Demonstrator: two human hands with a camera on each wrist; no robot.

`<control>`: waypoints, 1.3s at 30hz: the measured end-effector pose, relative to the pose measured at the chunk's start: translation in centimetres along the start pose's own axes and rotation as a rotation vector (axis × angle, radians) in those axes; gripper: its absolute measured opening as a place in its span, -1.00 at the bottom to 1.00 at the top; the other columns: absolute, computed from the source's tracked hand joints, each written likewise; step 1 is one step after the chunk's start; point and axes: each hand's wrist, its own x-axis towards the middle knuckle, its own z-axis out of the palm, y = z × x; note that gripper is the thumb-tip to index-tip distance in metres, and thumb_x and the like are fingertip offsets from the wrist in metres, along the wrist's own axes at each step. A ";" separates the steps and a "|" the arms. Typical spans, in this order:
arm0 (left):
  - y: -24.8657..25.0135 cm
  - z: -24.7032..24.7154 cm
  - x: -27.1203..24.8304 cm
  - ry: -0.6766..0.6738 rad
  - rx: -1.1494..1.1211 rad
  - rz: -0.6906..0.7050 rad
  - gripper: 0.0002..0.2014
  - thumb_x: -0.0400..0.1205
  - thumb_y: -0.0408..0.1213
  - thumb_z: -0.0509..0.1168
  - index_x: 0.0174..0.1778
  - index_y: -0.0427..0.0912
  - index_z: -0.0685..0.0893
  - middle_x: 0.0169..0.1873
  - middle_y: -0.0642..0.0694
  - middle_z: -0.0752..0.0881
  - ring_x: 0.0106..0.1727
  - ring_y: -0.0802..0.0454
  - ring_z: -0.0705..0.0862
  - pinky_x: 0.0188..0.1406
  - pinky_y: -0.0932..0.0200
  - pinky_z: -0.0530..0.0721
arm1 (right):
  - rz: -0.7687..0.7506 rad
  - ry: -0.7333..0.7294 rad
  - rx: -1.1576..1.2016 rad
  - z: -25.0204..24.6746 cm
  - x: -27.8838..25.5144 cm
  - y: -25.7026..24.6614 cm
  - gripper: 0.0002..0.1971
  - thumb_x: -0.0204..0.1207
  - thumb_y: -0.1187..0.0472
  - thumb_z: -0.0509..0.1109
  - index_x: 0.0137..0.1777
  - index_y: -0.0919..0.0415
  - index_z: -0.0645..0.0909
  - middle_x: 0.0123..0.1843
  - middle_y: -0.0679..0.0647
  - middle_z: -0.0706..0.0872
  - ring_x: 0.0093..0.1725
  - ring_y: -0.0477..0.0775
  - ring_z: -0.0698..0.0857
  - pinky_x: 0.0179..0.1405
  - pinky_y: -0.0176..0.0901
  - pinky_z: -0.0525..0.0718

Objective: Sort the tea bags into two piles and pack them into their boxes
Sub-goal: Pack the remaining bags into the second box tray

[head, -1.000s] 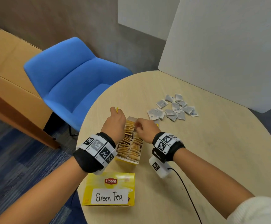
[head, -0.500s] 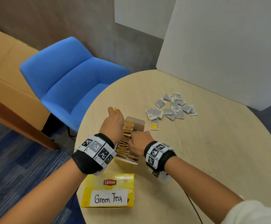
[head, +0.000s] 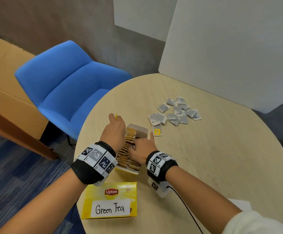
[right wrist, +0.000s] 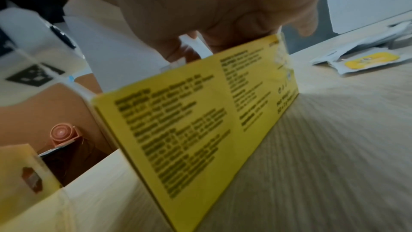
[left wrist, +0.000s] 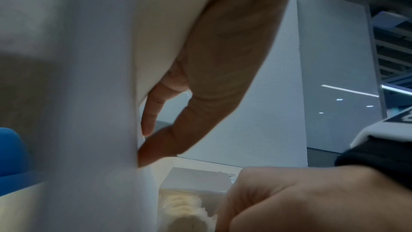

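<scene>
On the round pale wooden table [head: 204, 157], the open yellow cardboard tea box [head: 129, 170] sits centre-left. The right hand [head: 141, 148], fingers curled among its brown tea bags [head: 129, 146], has slid nearer since earlier. The left hand [head: 114, 130] still clasps the box's flap at nine o'clock; grey sachets [head: 176, 112] lie at one o'clock.

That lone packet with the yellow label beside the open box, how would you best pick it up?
The yellow-label packet lies flat on the table, so I would come from above and pinch its near edge, which looks free. Its far edge tucks against the grey packets, and the open box crowds its left.
</scene>
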 end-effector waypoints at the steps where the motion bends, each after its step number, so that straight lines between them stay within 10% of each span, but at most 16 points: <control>1: 0.1 -0.1 -0.1 -0.001 0.006 0.000 -0.72 0.55 -0.59 0.22 0.15 -0.33 0.40 0.22 -0.32 0.35 -0.26 -0.24 0.62 -0.33 0.10 0.45 | 0.008 0.007 0.013 -0.2 -0.1 -0.1 -0.68 0.49 -0.06 0.05 -0.14 0.07 0.59 -0.21 0.04 0.74 0.05 0.14 0.65 0.52 0.43 -0.30; 7: 0.4 -0.3 -0.4 -0.008 0.005 0.017 -0.76 0.56 -0.59 0.19 0.11 -0.33 0.39 0.18 -0.31 0.36 -0.28 -0.27 0.63 -0.35 0.04 0.52 | 0.023 -0.028 0.050 -0.7 -0.7 -0.6 -0.65 0.52 -0.06 0.06 -0.20 0.13 0.58 -0.31 0.05 0.70 -0.01 0.17 0.65 0.48 0.48 -0.36; 11: 0.8 -1.0 -0.7 -0.054 0.009 0.015 -0.75 0.56 -0.58 0.17 0.14 -0.34 0.39 0.15 -0.29 0.35 -0.25 -0.30 0.63 -0.29 0.02 0.55 | -0.044 -0.080 0.077 -1.0 -0.8 -0.1 -0.71 0.48 -0.01 0.12 -0.20 0.17 0.56 -0.26 0.11 0.69 -0.12 0.21 0.61 0.49 0.35 0.15; 14: 0.6 -2.0 -0.8 -0.104 -0.011 0.033 -0.70 0.57 -0.51 0.20 0.21 -0.33 0.42 0.15 -0.25 0.35 -0.19 -0.32 0.63 -0.13 -0.06 0.62 | -0.099 -0.128 0.123 -1.8 -0.8 0.7 -0.58 0.39 -0.10 0.07 -0.18 0.24 0.60 -0.25 0.16 0.68 -0.23 0.21 0.61 0.12 0.10 0.58; 19: 1.2 -4.8 -1.6 -0.109 0.063 0.094 -0.58 0.58 -0.29 0.30 0.38 -0.09 0.44 0.24 -0.12 0.36 -0.28 0.07 0.51 -0.33 0.29 0.41 | -0.206 0.091 0.379 -4.7 -1.8 4.2 -0.70 0.58 0.07 0.27 0.08 0.27 0.70 0.04 0.16 0.76 0.01 0.11 0.67 0.00 -0.13 0.58; 27: 8.6 -10.8 -2.6 -0.070 -0.225 0.338 -0.69 0.57 -0.10 0.35 0.22 0.22 0.53 0.10 0.21 0.48 0.09 0.24 0.59 0.09 0.23 0.64 | 0.257 0.310 0.372 -9.9 2.6 15.6 -0.79 0.51 0.26 0.34 0.12 0.19 0.67 0.05 0.08 0.75 0.04 0.07 0.68 -0.09 -0.25 0.52; 39: 14.1 7.2 11.1 -0.227 -0.567 -0.212 -0.44 0.59 -0.41 0.25 0.52 -0.36 0.26 0.47 -0.37 0.35 0.37 -0.27 0.50 0.21 0.00 0.56 | 0.170 0.043 0.153 -7.9 8.4 15.5 -0.66 0.59 0.21 0.32 0.33 0.30 0.56 0.31 0.26 0.61 0.26 0.25 0.61 0.25 0.04 0.59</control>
